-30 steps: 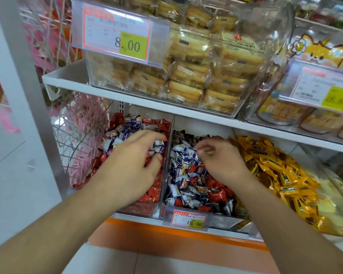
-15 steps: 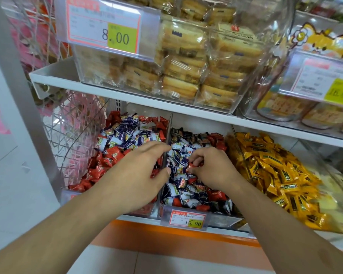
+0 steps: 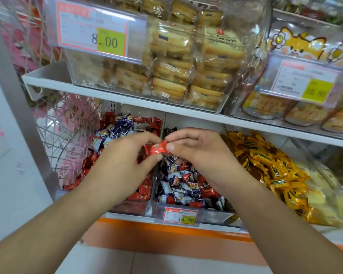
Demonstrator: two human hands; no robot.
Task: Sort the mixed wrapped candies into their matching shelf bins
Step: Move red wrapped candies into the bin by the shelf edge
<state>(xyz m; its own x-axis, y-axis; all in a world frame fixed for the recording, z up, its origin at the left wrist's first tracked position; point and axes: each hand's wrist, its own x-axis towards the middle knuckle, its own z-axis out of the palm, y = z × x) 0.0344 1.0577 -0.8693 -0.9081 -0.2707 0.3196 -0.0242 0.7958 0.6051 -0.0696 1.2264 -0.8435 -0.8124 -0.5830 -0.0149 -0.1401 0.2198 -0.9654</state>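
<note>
A: Where's the candy?

B: A red wrapped candy (image 3: 157,148) is held between the two hands, above the divider between two bins. The right hand (image 3: 199,153) pinches its right end; the left hand (image 3: 125,165) has fingertip and thumb closed on its left end.

A: So both are grasping it?

B: Yes, both pinch the one piece, neither is released.

A: What lies below?

B: Under the left hand, the left bin (image 3: 135,204) holds mostly red candies with dark blue ones heaped towards the back. Under the right hand, the middle bin (image 3: 212,214) is mostly blue-and-white pieces with red strays among them. Further right of the right hand sits a heap of yellow candies (image 3: 265,161).

A: Which step is this?

B: It looks like a handover: a red stray from the middle bin passing towards the red bin.

A: And next?

B: I'd judge the right hand must let go, then the left drops the piece among the reds below it. Plenty of strays remain both ways.
</note>
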